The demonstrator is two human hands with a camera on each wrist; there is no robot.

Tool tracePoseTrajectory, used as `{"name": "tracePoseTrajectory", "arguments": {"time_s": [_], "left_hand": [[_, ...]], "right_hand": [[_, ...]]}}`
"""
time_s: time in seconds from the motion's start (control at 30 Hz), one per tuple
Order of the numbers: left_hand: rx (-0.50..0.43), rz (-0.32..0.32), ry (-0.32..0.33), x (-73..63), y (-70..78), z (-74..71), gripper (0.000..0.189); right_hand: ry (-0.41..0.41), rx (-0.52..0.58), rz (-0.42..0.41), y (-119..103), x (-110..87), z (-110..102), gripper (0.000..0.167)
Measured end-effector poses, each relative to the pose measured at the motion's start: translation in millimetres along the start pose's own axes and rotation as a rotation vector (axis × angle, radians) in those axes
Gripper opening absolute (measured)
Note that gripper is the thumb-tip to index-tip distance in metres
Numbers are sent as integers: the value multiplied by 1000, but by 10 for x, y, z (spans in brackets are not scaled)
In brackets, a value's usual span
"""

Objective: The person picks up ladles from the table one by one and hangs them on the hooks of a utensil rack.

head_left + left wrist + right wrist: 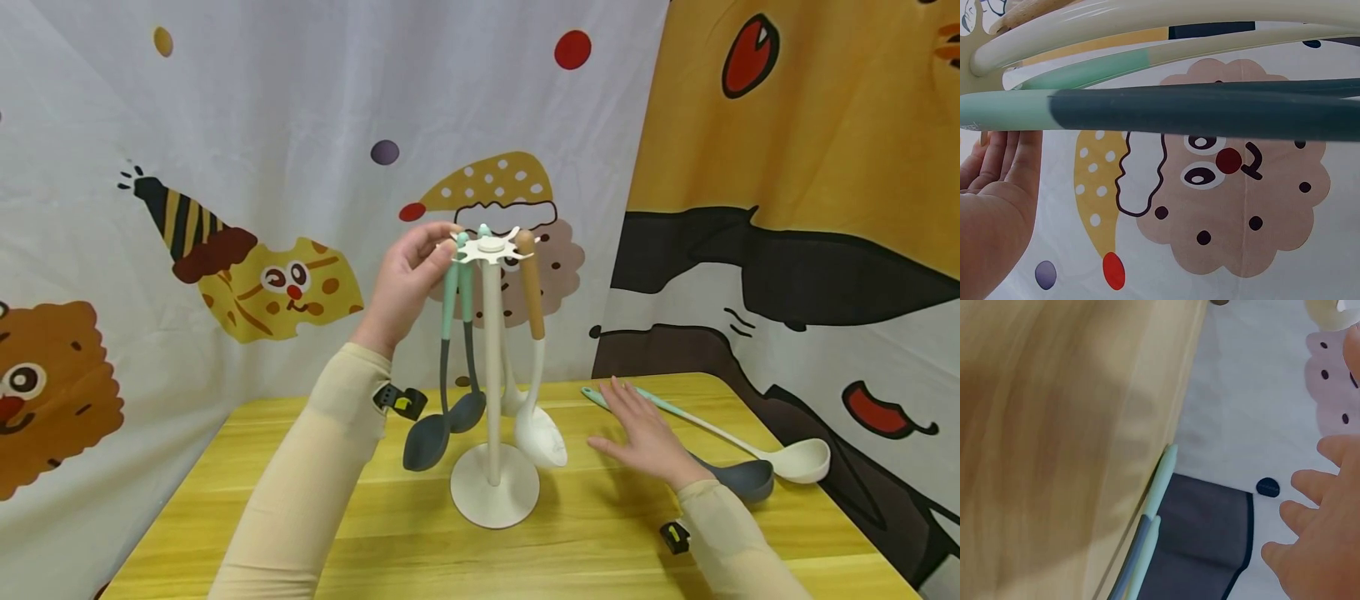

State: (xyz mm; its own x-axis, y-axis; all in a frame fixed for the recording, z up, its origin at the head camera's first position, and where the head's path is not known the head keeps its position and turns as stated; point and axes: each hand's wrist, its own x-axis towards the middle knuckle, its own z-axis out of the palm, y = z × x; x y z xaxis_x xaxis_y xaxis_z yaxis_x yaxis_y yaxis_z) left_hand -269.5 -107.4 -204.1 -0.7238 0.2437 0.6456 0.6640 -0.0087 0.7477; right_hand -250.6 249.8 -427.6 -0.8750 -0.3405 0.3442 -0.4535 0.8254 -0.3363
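Observation:
A cream utensil rack (pixel 492 367) stands upright on a round base, with several utensils hanging from its top. My left hand (pixel 408 283) is at its upper left, thumb and fingers pinching the top of the mint handle of a dark grey spoon (pixel 426 442). In the left wrist view, that handle (pixel 1007 111) partly hides the fingers. Beside it hangs another dark grey utensil (pixel 468 412) with a mint handle. A white utensil (pixel 540 437) with a wooden handle hangs on the right. My right hand (pixel 648 433), fingers spread, hovers over the table holding nothing.
Under and beyond the right hand, a dark grey ladle (pixel 746 481) and a cream ladle (pixel 802 461), both mint-handled, lie on the wooden table (pixel 360 533). A printed cartoon curtain (pixel 315 108) hangs directly behind the table.

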Motion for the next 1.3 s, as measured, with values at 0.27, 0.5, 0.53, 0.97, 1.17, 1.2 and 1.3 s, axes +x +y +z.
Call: {"name": "tracePoseTrajectory", "arguments": {"time_s": [0.27, 0.5, 0.53, 0.97, 1.17, 1.2, 1.3], "left_hand": [[1, 8, -7, 4, 3, 0, 32], [-1, 12, -3, 7, -6, -5, 31], [-3, 10, -2, 8, -7, -6, 31], [-6, 3, -5, -3, -7, -8, 32], [-3, 2, 0, 0, -9, -3, 32], [-1, 0, 0, 1, -10, -3, 32], [3, -4, 2, 1, -9, -4, 32]], "right_hand": [[-11, -17, 19, 105, -27, -8, 87], [-23, -30, 44, 227, -47, 2, 90], [-24, -33, 47, 241, -51, 1, 90], [-1, -80, 91, 361, -99, -10, 86], [15, -115, 117, 439, -131, -3, 85], [20, -115, 118, 453, -137, -3, 85], [29, -119, 118, 490, -157, -1, 83]]}}
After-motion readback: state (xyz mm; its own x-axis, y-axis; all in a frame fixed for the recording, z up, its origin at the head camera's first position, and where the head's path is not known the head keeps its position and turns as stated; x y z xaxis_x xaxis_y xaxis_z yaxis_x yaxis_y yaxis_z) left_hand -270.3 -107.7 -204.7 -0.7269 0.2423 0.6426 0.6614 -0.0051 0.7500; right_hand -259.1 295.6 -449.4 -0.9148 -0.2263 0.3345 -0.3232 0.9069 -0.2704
